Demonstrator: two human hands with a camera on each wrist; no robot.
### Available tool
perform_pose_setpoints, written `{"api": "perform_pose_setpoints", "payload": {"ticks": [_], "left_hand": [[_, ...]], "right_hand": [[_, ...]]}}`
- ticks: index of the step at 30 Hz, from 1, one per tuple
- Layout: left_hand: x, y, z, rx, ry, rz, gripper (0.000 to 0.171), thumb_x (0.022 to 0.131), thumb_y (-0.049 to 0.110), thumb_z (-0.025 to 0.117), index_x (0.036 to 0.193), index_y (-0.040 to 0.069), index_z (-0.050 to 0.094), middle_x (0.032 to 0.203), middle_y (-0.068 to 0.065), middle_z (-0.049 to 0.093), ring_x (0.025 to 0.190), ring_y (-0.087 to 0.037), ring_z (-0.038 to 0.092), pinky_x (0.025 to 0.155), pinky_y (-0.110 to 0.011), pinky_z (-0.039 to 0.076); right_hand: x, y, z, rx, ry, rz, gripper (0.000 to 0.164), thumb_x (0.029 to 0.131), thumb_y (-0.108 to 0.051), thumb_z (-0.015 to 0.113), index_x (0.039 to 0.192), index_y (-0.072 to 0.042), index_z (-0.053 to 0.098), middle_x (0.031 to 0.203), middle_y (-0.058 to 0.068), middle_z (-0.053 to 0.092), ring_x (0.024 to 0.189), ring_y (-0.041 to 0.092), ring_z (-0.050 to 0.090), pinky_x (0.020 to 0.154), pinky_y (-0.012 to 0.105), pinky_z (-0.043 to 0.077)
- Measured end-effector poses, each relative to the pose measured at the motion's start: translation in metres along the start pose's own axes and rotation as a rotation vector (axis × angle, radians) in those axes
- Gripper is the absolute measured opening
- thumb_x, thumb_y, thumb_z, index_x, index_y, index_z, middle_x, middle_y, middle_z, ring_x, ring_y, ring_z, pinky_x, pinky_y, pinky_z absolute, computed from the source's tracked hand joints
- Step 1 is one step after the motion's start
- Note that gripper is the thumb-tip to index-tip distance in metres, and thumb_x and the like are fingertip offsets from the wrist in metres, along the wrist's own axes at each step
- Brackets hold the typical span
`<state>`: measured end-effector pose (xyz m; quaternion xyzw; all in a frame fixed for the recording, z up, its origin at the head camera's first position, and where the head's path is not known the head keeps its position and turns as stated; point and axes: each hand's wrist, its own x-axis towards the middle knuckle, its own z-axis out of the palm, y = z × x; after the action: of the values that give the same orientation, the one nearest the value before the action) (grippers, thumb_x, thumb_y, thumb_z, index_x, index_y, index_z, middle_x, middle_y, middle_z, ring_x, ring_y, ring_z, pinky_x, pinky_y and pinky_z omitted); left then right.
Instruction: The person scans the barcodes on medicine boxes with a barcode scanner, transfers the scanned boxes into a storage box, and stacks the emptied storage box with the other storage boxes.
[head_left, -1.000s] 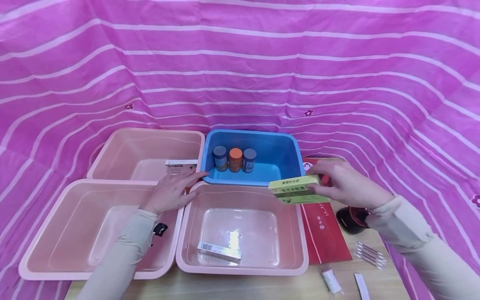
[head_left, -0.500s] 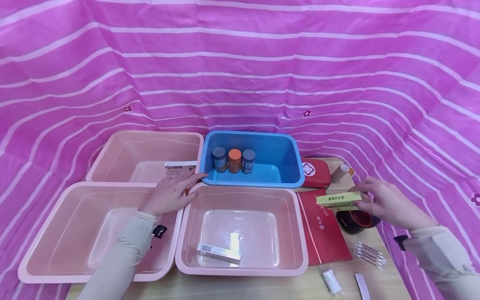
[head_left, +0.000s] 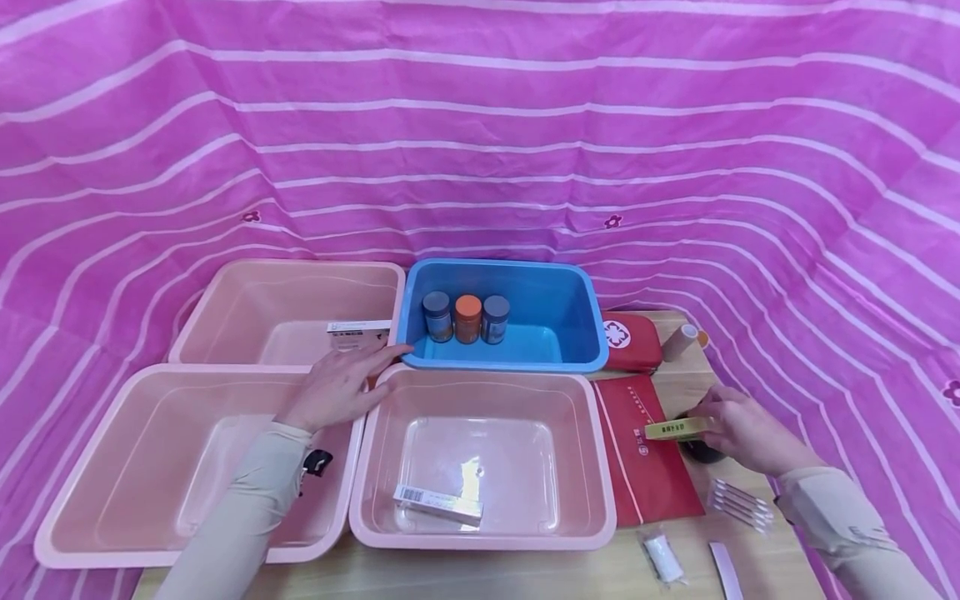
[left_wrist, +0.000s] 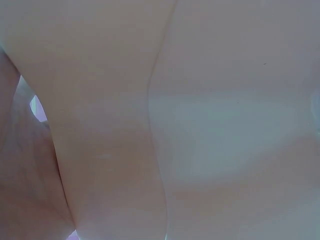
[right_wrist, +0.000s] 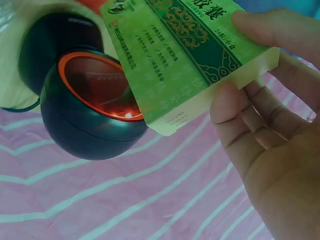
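My right hand (head_left: pixel 753 429) pinches one end of a green medicine box (right_wrist: pixel 175 55) between thumb and fingers. In the right wrist view the box lies in front of a round black barcode scanner (right_wrist: pixel 90 135), whose orange-rimmed window glows red. From the head view, the box and hand cover most of that scanner (head_left: pixel 701 450). My left hand (head_left: pixel 337 387) rests on the rims where the tubs meet, its fingertips at the corner of the blue tub (head_left: pixel 517 367). The left wrist view is filled by a blurred pink tub wall (left_wrist: pixel 110 125), with part of the hand at left.
Three pink tubs (head_left: pixel 480 542) surround the blue one, which holds three jars (head_left: pixel 468 321). Small boxes lie in two pink tubs. On the right are a red pouch (head_left: pixel 637 342), a red folder (head_left: pixel 652 492), cotton swabs (head_left: pixel 741 504) and a bandage roll (head_left: pixel 663 558).
My right hand has carried the medicine box from above the front pink tub rightward and down to the scanner, turning it flatter. My left hand has stayed at the rims.
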<state>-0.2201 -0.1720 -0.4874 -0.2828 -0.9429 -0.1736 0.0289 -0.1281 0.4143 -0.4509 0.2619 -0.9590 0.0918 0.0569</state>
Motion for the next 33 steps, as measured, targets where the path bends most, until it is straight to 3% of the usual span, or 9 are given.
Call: {"api": "perform_pose_setpoints", "payload": {"ticks": [13,24,33], "left_hand": [[0.000,0.000,0.000,0.005,-0.001,0.001,0.057,0.099,0.046,0.062,0.153,0.034,0.048,0.154,-0.015,0.053,0.140,-0.041,0.050,0.112,-0.066,0.038],[0.000,0.000,0.000,-0.002,-0.012,-0.008,0.056,0.100,0.046,0.061,0.153,0.034,0.048,0.153,-0.014,0.053,0.139,-0.041,0.052,0.112,-0.067,0.036],[0.000,0.000,-0.001,0.009,-0.010,0.000,0.056,0.100,0.046,0.061,0.153,0.034,0.048,0.153,-0.014,0.054,0.140,-0.040,0.051,0.113,-0.066,0.036]], "right_hand": [[0.001,0.003,0.004,-0.037,-0.033,0.013,0.034,0.064,0.002,0.089,0.095,-0.007,0.082,0.089,-0.005,0.059,0.079,0.015,0.060,0.071,0.038,0.057],[0.000,-0.003,-0.001,-0.003,-0.018,0.001,0.034,0.065,0.001,0.090,0.096,-0.007,0.081,0.091,-0.004,0.060,0.079,0.012,0.059,0.069,0.034,0.057],[0.017,-0.025,-0.035,0.086,0.069,-0.007,0.034,0.065,0.003,0.090,0.097,-0.003,0.078,0.089,-0.005,0.059,0.073,-0.003,0.047,0.058,0.020,0.048]]}}
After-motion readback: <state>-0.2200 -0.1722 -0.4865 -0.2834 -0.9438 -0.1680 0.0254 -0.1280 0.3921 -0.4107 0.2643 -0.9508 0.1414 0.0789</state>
